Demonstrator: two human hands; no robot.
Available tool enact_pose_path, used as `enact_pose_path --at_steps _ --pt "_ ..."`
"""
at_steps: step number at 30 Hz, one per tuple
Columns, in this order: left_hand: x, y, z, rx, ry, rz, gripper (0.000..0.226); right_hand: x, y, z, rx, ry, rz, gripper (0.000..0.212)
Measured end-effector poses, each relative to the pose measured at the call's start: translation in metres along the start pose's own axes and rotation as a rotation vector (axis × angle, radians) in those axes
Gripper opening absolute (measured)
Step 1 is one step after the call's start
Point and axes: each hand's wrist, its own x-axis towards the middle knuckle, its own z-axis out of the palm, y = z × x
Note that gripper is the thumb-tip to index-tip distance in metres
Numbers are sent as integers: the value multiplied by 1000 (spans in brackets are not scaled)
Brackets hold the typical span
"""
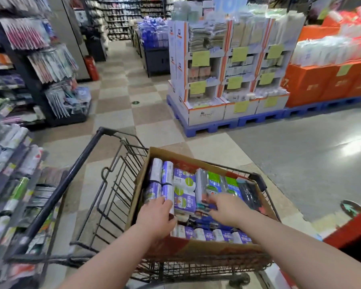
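A wire shopping cart carries an open cardboard box packed with several wrapped packs in purple, white and green. My left hand reaches into the box's near left part, its fingers curled over a purple-and-white pack. My right hand reaches in at the middle, fingers spread low over the packs beside a green-and-white pack. Whether it holds one I cannot tell. A row of small purple rolls lies along the box's near wall.
Shelves with hanging packets crowd the cart's left side. A blue pallet with white display boxes stands ahead on the right, orange boxes beyond it. A red counter edge is at the right. Checkered floor runs down the aisle ahead.
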Motion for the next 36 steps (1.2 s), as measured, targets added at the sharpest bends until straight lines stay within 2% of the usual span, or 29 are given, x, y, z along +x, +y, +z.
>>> enact_pose_path --at_steps 7,9,14,19,20,23,24,27,29,31,34,36 --pt "32 -24 13 -130 -44 -146 71 79 -23 15 92 -184 -51 41" --pt "40 -27 18 -187 -53 -190 70 100 -31 22 155 -244 -54 39" --pt "58 -30 27 -339 -93 -333 79 138 -51 45 486 -356 51 43" --pt "71 -34 32 -506 -133 -510 90 164 -69 78 811 -359 195 78" --pt "74 -35 33 -532 -146 -548 93 165 -71 78 832 -339 214 76" --pt "83 -38 38 -575 -185 -636 103 170 -71 80 914 -321 226 39" --pt "85 -38 39 -571 -196 -652 105 170 -69 79 908 -323 218 37" --pt "90 -36 38 -551 -210 -683 114 169 -60 71 855 -353 208 54" --pt "96 -36 37 -565 -214 -708 120 165 -54 63 834 -361 186 58" --pt "101 -36 36 -573 -200 -740 114 164 -45 58 851 -364 172 55" --pt "107 -36 37 -519 -179 -769 110 159 -34 53 906 -383 151 36" --pt "107 -35 38 -456 -178 -760 109 154 -25 53 951 -386 140 41"
